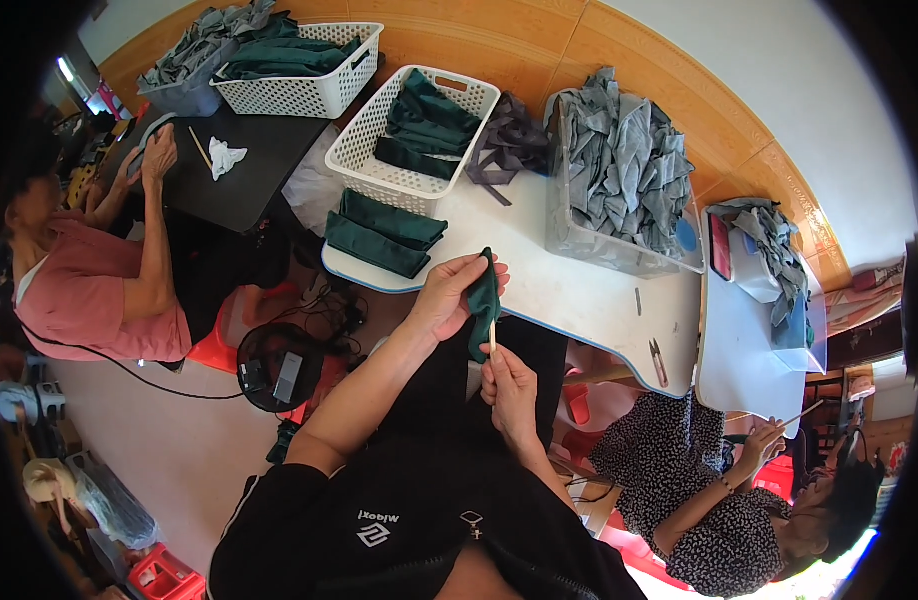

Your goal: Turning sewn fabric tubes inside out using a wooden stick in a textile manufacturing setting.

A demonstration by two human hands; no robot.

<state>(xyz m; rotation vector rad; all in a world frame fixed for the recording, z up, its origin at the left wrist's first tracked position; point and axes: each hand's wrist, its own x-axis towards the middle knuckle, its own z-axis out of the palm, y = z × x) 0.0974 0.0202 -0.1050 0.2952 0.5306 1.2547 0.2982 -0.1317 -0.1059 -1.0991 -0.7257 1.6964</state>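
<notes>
Near the middle of the view, my left hand (447,297) pinches the upper end of a dark green fabric strip (486,296) between thumb and fingers. Below it, my right hand (510,392) is closed on a thin wooden stick (493,335), whose upper part runs into or behind the lower fabric; which one I cannot tell. Both hands are in front of the white table's near edge, above my lap. Folded dark green fabric pieces (384,232) lie on the table just beyond my left hand.
Beyond stands a white basket (344,165) of green fabric, beside dark grey strips (514,140). A clear bin (619,250) holds grey fabric. Thread snips (658,362) lie at the right table edge. Co-workers sit at left (99,270) and right (719,490). A fan (279,367) stands left.
</notes>
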